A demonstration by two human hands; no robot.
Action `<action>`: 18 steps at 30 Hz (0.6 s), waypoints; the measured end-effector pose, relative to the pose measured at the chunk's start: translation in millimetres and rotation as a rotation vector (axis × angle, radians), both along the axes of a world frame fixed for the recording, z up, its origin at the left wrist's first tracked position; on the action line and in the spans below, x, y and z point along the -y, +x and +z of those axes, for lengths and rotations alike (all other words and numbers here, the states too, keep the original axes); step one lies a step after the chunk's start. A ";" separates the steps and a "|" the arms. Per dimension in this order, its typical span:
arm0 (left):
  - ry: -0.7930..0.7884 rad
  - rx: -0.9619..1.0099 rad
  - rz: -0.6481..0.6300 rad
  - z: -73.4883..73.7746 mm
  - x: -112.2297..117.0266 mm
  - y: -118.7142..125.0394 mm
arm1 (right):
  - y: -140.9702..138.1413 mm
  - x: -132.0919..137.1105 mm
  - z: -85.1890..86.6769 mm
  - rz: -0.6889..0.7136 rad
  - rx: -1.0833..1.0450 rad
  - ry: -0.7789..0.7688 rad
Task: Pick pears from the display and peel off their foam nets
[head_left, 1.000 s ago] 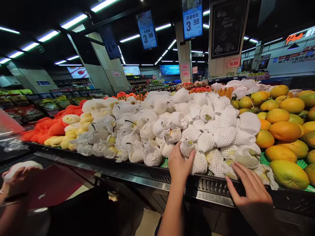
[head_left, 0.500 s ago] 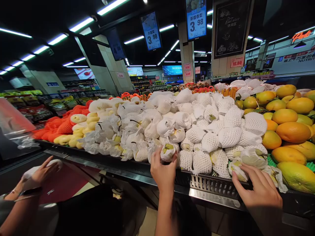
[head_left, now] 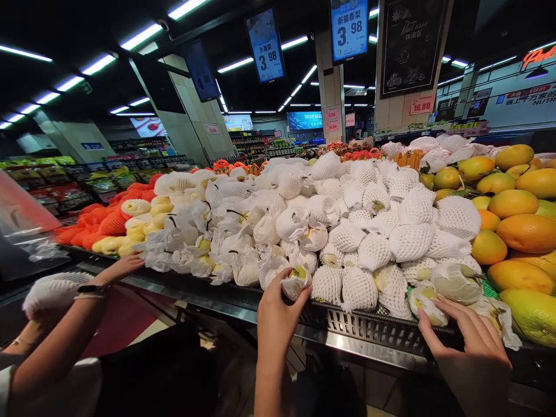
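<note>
My left hand (head_left: 278,315) is closed round a pear wrapped in white foam net (head_left: 296,282) at the front edge of the fruit stand. My right hand (head_left: 471,341) lies with fingers spread on the black basket rim (head_left: 382,330), fingertips touching a wrapped pear (head_left: 428,301). A large heap of white net-wrapped pears (head_left: 369,231) fills the middle of the stand behind both hands.
Big yellow-orange pomelos (head_left: 515,226) lie to the right. Paper-wrapped pears (head_left: 226,231), bare yellow fruit and orange-netted fruit (head_left: 104,223) lie to the left. Another person's arm (head_left: 73,324) reaches to the stand at the left, their other hand holding a netted fruit (head_left: 52,292). Price signs hang overhead.
My left hand shifted left from the netted pile and took hold of one wrapped pear, pulling it to the edge. The other person's hand reached out to the stand.
</note>
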State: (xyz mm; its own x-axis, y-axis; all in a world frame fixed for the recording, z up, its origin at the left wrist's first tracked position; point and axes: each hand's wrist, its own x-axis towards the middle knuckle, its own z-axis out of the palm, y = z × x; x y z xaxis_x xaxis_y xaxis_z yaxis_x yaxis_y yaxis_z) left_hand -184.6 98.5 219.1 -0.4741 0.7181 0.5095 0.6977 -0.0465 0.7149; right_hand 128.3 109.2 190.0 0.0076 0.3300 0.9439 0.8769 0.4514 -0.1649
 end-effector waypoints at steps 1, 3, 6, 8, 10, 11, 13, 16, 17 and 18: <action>-0.018 0.000 -0.035 0.9 -0.5 -4.0 | 0.3 0.0 -0.3 -0.002 0.006 0.003; -0.056 0.007 -0.096 0.9 -1.5 -10.4 | 2.0 0.3 -2.1 -0.006 0.028 -0.003; -0.028 0.007 -0.110 -5.9 -0.8 -11.8 | 7.9 1.9 -7.2 -0.007 -0.037 -0.051; 0.029 0.018 -0.062 -13.5 1.7 -7.3 | 12.9 4.0 -9.8 0.017 -0.154 -0.101; 0.089 0.047 -0.001 -19.2 5.4 -0.1 | 17.4 6.6 -9.5 0.032 -0.214 -0.154; 0.124 0.058 0.032 -20.1 7.6 4.1 | 19.0 7.9 -8.1 0.017 -0.201 -0.178; 0.231 0.053 0.097 -16.5 12.3 14.2 | 20.4 9.5 -3.8 -0.032 -0.123 -0.204; 0.446 -0.064 0.298 1.0 17.1 36.3 | 18.3 8.6 0.8 -0.067 -0.025 -0.165; 0.500 -0.120 0.376 8.4 17.0 45.8 | 16.8 7.5 0.8 -0.076 -0.008 -0.144; 0.532 -0.175 0.429 15.7 15.5 56.1 | 15.1 6.1 -0.1 -0.091 0.006 -0.120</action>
State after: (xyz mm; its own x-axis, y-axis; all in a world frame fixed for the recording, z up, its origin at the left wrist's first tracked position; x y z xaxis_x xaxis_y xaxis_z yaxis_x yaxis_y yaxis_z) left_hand -128.5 83.0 234.7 -0.5383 0.1184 0.8344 0.8356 -0.0541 0.5467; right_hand 143.5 103.1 189.8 0.0366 0.4385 0.8980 0.9144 0.3478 -0.2071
